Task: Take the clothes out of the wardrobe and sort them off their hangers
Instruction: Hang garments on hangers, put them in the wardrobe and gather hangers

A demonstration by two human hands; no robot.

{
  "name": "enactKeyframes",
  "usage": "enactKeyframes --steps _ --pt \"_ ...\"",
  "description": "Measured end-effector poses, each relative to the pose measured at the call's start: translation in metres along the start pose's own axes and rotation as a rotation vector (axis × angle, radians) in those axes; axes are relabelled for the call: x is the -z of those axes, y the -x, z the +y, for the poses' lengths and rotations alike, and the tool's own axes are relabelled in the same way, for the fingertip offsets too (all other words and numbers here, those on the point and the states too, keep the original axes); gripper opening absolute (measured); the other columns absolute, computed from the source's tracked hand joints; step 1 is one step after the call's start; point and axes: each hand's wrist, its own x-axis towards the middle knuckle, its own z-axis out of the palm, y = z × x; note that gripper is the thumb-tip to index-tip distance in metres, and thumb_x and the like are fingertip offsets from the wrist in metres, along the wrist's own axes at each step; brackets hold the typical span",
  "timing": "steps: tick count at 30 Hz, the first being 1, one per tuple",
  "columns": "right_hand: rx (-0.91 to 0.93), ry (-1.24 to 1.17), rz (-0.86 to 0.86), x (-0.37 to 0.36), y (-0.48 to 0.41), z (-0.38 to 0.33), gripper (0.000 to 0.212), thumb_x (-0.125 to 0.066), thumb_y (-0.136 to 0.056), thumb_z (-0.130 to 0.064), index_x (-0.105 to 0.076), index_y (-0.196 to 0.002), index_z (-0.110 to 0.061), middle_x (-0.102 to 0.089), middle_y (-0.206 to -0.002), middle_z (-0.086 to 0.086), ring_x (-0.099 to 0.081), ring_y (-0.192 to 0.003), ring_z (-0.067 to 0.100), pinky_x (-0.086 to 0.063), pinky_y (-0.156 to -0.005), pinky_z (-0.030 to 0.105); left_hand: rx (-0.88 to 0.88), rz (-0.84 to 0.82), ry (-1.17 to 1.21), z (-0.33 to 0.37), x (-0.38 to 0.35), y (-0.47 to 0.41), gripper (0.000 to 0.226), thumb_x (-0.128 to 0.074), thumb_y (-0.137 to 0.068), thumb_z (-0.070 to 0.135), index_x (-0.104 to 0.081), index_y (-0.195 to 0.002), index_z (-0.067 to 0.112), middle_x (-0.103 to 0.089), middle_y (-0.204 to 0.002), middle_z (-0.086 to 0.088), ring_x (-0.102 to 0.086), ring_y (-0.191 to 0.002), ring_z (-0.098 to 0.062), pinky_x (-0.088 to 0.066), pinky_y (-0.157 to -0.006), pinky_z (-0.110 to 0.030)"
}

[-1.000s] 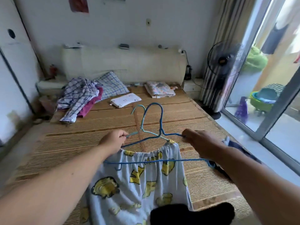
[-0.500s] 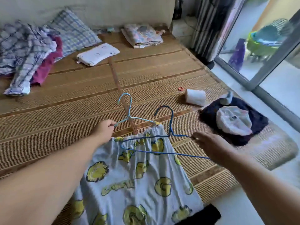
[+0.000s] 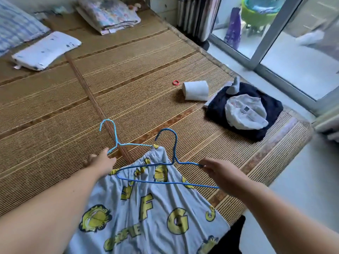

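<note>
Pale grey shorts with yellow cartoon prints (image 3: 146, 208) hang over the near edge of the bamboo bed mat (image 3: 128, 70). A light blue wire hanger (image 3: 117, 142) runs into their waistband, and my left hand (image 3: 101, 161) grips its left shoulder. My right hand (image 3: 218, 173) pinches the right shoulder of a dark blue wire hanger (image 3: 165, 173), which lies over the shorts and looks free of them.
A dark folded garment (image 3: 244, 114) with a white one (image 3: 245, 114) on top lies at the mat's right corner, beside a paper roll (image 3: 196, 89) and a red ring (image 3: 175, 82). Folded bedding (image 3: 108, 14) and a white pillow (image 3: 45, 50) lie farther back. A glass door (image 3: 293, 43) stands to the right.
My view has tilted down and to the right. The two hangers, nested together a second ago, have come apart: the dark blue one moved right with my right hand.
</note>
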Motion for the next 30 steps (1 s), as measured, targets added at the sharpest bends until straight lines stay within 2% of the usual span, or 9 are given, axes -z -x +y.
enactKeyframes --steps 4,7,9,13,16,19,24,27,30 --pt "-0.022 -0.023 -0.037 -0.006 -0.007 0.001 0.020 -0.049 -0.097 -0.024 -0.061 -0.112 -0.025 -0.064 -0.090 -0.004 -0.057 -0.077 0.014 -0.045 -0.068 0.025 -0.165 -0.039 0.000 0.014 -0.013 0.015 0.057 -0.046 -0.094 0.046 -0.030 -0.146 0.029 -0.025 -0.152 -0.011 -0.019 -0.139 -0.032 -0.018 -0.114 -0.040" --pt "-0.061 -0.024 -0.071 -0.009 -0.015 0.002 0.020 -0.049 -0.097 -0.023 -0.061 -0.112 -0.025 -0.063 -0.086 -0.005 -0.058 -0.076 0.014 -0.046 -0.069 0.026 -0.378 -0.263 0.397 0.030 -0.019 0.038 0.055 -0.043 -0.091 0.057 -0.045 -0.139 0.030 -0.045 -0.143 -0.001 -0.035 -0.135 -0.021 -0.028 -0.108 -0.032" --pt "-0.107 -0.034 -0.071 -0.012 -0.023 0.005 0.020 -0.048 -0.097 -0.022 -0.061 -0.111 -0.026 -0.060 -0.078 -0.009 -0.059 -0.075 0.014 -0.045 -0.068 0.025 -0.518 -0.342 0.455 0.040 -0.025 0.051 0.064 -0.041 -0.084 0.067 -0.050 -0.134 0.030 -0.052 -0.137 0.003 -0.046 -0.128 -0.016 -0.035 -0.106 -0.032" --pt "-0.181 -0.036 -0.043 -0.038 -0.043 0.018 0.018 -0.048 -0.097 -0.025 -0.060 -0.110 -0.024 -0.063 -0.079 -0.005 -0.059 -0.073 0.015 -0.045 -0.066 0.026 -0.588 -0.254 0.281 0.052 -0.056 0.038 0.032 -0.049 -0.097 0.030 -0.059 -0.127 0.031 -0.059 -0.129 0.002 -0.055 -0.114 -0.017 -0.042 -0.087 -0.023" --pt "-0.233 0.043 -0.011 -0.075 -0.057 0.036 0.019 -0.048 -0.096 -0.025 -0.060 -0.111 -0.022 -0.064 -0.088 0.000 -0.059 -0.076 0.017 -0.048 -0.068 0.029 -0.565 -0.232 0.110 0.053 -0.084 0.023 0.037 -0.045 -0.097 0.018 -0.058 -0.127 0.036 -0.065 -0.119 -0.001 -0.061 -0.098 -0.023 -0.044 -0.070 -0.025" --pt "-0.303 0.107 -0.016 -0.119 -0.067 0.057 0.031 -0.045 -0.094 -0.017 -0.053 -0.123 -0.027 -0.061 -0.099 0.003 -0.059 -0.088 0.021 -0.052 -0.076 0.035 -0.526 -0.200 0.010 0.051 -0.112 0.003 0.044 -0.040 -0.097 0.013 -0.056 -0.128 0.040 -0.063 -0.125 -0.003 -0.061 -0.099 -0.026 -0.050 -0.076 -0.032" --pt "-0.360 0.048 -0.082 -0.169 -0.076 0.078 0.068 -0.050 -0.090 -0.022 -0.015 -0.147 -0.039 -0.048 -0.121 0.004 -0.049 -0.112 0.026 -0.046 -0.091 0.038 -0.491 -0.120 -0.229 0.053 -0.143 -0.017 0.044 -0.041 -0.097 0.023 -0.044 -0.137 0.041 -0.051 -0.129 -0.008 -0.051 -0.109 -0.029 -0.046 -0.089 -0.039" --pt "-0.356 0.089 -0.011 -0.175 -0.066 0.082 0.083 -0.056 -0.086 -0.036 0.000 -0.147 -0.043 -0.017 -0.156 0.002 -0.021 -0.142 0.025 -0.029 -0.112 0.045 -0.493 -0.092 -0.305 0.061 -0.150 -0.007 0.060 -0.050 -0.089 0.045 -0.025 -0.144 0.042 -0.030 -0.145 -0.003 -0.031 -0.128 -0.028 -0.037 -0.100 -0.043" --pt "-0.339 0.143 0.052 -0.162 -0.040 0.091 0.092 -0.057 -0.083 -0.053 0.013 -0.143 -0.046 0.006 -0.159 -0.004 0.001 -0.146 0.022 -0.015 -0.114 0.051 -0.670 -0.061 -0.355 0.081 -0.156 0.021 0.075 -0.053 -0.084 0.052 -0.012 -0.146 0.041 -0.007 -0.157 -0.001 -0.011 -0.141 -0.028 -0.024 -0.110 -0.049"
